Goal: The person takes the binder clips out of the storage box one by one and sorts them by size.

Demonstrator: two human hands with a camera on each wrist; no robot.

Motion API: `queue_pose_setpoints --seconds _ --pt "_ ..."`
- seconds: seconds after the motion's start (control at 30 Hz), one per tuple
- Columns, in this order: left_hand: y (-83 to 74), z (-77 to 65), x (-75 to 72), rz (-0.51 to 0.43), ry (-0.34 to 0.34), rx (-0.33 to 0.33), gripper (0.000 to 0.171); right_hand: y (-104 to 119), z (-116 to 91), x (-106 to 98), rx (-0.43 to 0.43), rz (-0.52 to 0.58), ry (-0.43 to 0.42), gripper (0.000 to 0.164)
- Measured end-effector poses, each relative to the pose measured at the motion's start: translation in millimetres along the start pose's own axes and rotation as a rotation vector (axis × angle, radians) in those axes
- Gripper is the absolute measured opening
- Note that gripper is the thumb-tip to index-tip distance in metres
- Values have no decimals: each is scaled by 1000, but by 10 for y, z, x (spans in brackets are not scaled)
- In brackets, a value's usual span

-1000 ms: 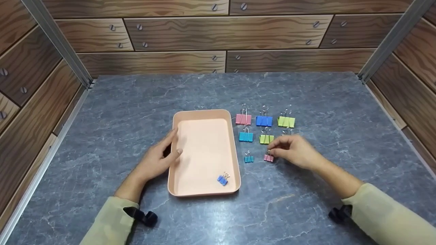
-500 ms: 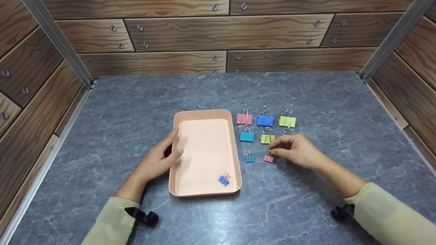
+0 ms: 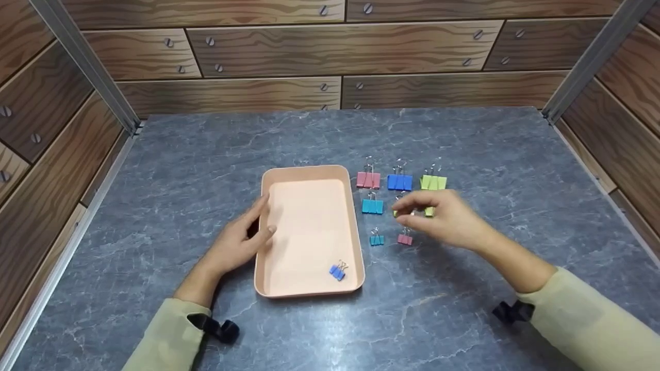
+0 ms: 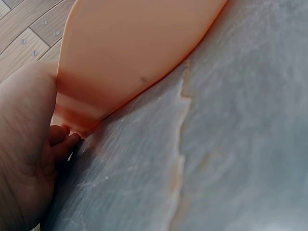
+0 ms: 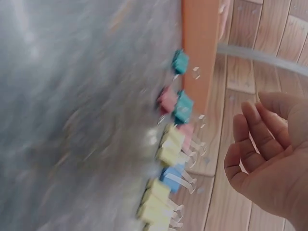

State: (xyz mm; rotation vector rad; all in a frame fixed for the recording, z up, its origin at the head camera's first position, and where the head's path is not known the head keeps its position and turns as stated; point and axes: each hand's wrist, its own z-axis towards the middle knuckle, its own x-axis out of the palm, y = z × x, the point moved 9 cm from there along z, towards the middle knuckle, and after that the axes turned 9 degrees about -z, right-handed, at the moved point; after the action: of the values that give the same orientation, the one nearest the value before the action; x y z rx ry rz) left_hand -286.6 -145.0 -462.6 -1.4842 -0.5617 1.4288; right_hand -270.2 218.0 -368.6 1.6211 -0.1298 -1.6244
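My left hand [image 3: 240, 237] grips the left wall of a peach tray [image 3: 309, 296], thumb over the rim. Inside the tray, near its lower right corner, lies a small blue binder clip [image 3: 337, 271]. My right hand [image 3: 446, 219] hovers over the binder clips right of the tray, fingers loosely bent, thumb and fingertips apart with nothing between them. Just below it stands a small pink binder clip [image 3: 405, 240], with a small teal one [image 3: 377, 240] to its left. Two yellow-green clips are partly hidden behind the hand; one yellow-green clip [image 5: 169, 146] shows in the right wrist view.
A medium teal binder clip [image 3: 372, 207] stands beside the tray's right wall. Behind it runs a row of large clips: pink [image 3: 368, 180], blue [image 3: 400, 183] and yellow-green [image 3: 433, 182]. Wood-patterned walls [image 3: 330, 51] border the grey marbled table [image 3: 206, 139].
My right hand has let go of the small pink binder clip and risen away, slightly up and left. That clip stays on the table. The left hand and tray keep their place.
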Motion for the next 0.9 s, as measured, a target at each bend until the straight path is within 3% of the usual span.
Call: queue_pose_setpoints --seconds 0.17,0.33,0.5,0.7,0.9 --pt "-2 -4 -5 0 -7 8 74 322 85 172 -160 33 73 20" --pt "-7 0 -3 -3 -7 14 74 563 161 367 -264 19 139 25" --pt "-10 13 2 3 -6 22 74 707 214 544 -310 2 198 25" --pt "2 -7 1 14 -1 13 74 736 249 721 -298 -29 265 26" --pt "-15 3 1 20 -1 23 75 760 272 819 -349 -29 271 27"
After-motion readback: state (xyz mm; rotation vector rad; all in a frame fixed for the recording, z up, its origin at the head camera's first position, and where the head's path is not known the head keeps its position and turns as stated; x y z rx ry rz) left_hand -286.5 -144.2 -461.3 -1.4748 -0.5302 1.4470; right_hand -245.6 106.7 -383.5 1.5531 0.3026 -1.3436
